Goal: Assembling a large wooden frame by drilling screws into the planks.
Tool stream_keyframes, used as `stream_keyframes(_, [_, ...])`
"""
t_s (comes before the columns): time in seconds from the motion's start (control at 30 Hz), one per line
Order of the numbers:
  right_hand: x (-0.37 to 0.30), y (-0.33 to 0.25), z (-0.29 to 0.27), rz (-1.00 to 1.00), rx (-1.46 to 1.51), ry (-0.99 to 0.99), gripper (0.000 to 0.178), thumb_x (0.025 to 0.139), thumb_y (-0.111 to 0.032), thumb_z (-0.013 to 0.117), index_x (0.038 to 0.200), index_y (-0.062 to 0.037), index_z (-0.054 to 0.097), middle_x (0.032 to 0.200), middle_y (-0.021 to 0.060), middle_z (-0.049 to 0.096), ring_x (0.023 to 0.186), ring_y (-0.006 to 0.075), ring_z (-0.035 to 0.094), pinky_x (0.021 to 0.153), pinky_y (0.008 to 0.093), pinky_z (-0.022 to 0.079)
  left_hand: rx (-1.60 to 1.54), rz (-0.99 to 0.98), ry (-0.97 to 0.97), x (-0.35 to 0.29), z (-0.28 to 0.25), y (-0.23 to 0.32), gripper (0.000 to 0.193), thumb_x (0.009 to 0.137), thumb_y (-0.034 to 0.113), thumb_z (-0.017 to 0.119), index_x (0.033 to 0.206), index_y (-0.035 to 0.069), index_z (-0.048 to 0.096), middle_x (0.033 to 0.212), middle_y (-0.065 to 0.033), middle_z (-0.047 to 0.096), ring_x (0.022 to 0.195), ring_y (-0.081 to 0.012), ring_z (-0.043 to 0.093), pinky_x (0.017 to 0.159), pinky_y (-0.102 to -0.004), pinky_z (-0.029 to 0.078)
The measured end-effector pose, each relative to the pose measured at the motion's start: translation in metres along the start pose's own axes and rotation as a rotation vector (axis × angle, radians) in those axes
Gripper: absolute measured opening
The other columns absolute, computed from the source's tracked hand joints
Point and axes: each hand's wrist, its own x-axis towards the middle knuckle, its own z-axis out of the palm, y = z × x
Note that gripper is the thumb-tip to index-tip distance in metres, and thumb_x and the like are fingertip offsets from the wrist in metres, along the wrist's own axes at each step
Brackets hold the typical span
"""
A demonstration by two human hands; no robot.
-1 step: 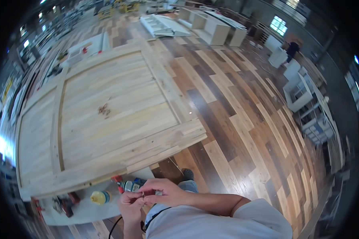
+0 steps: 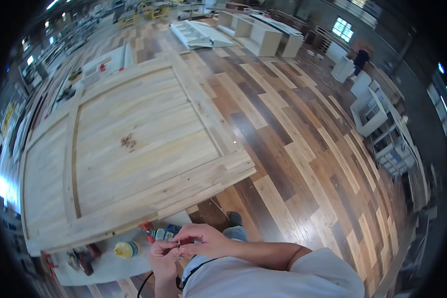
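Left hand (image 2: pixel 162 256), right hand (image 2: pixel 203 237): grips pinched together on small piece (image 2: pixel 179 244), near side of wooden panel (image 2: pixel 149 114). Apparently handling step; next calls for steady pinch.

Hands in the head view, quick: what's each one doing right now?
Left hand: closed, fingertips pinching a small thing, too small to identify.
Right hand: fingertips closed on the same small thing.

I'm in a big woodworking workshop: a large framed wooden panel (image 2: pixel 149 111) lies before me, power tools (image 2: pixel 86 267) sit by its near edge, and pale cabinets (image 2: pixel 265 40) stand farther off.
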Motion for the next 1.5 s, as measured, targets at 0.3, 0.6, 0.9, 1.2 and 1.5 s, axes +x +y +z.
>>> stream_keyframes(0.3, [-0.009,0.007,-0.025,0.080,0.079,0.017,0.012,0.082,-0.005,0.064,0.094,-0.0007,0.060,0.088,0.0039,0.057,0.082,0.0104,0.055,0.071,0.0234,0.045,-0.002,-0.127,-0.031,0.011,0.028,0.007,0.012,0.083,0.007,0.063,0.081,-0.001,0.056,0.073,-0.0114,0.062,0.056,-0.0179,0.062,0.053,-0.0303,0.056])
stream_keyframes(0.6, [-0.005,-0.012,-0.025,0.057,-0.259,0.085,0.011,0.085,-0.008,0.060,0.092,-0.0012,0.056,0.081,0.0049,0.058,0.074,0.0123,0.055,0.065,0.0247,0.044,0.949,0.474,-0.069,0.017,0.027,0.009,0.012,0.090,0.006,0.052,0.094,-0.003,0.058,0.071,-0.0077,0.062,0.059,-0.0156,0.063,0.056,-0.0242,0.050])
stream_keyframes(0.9, [0.004,-0.006,-0.034,0.060,-0.055,0.217,0.007,0.089,-0.006,0.055,0.094,-0.0010,0.055,0.081,0.0025,0.058,0.074,0.0085,0.055,0.067,0.0220,0.046,0.517,0.010,-0.079,0.010,0.025,0.023,0.015,0.091,0.001,0.046,0.102,-0.003,0.055,0.067,-0.0088,0.059,0.056,-0.0150,0.060,0.054,-0.0262,0.052])
stream_keyframes(1.2, [0.013,-0.016,-0.039,0.038,0.153,0.156,0.010,0.086,-0.001,0.058,0.096,0.0009,0.058,0.082,0.0036,0.061,0.072,0.0069,0.056,0.063,0.0213,0.047,0.810,0.272,-0.156,0.027,0.053,0.048,0.025,0.082,0.003,0.061,0.107,0.002,0.059,0.069,-0.0075,0.057,0.053,-0.0135,0.058,0.050,-0.0244,0.045])
stream_keyframes(1.5, [0.020,-0.027,-0.031,-0.201,-0.312,0.151,0.012,0.079,0.002,0.065,0.089,-0.0009,0.062,0.082,0.0060,0.062,0.071,0.0081,0.059,0.056,0.0208,0.046,1.083,0.614,-0.085,0.026,0.052,0.047,0.009,0.082,0.006,0.061,0.090,0.004,0.058,0.071,-0.0086,0.057,0.055,-0.0232,0.056,0.047,-0.0312,0.043])
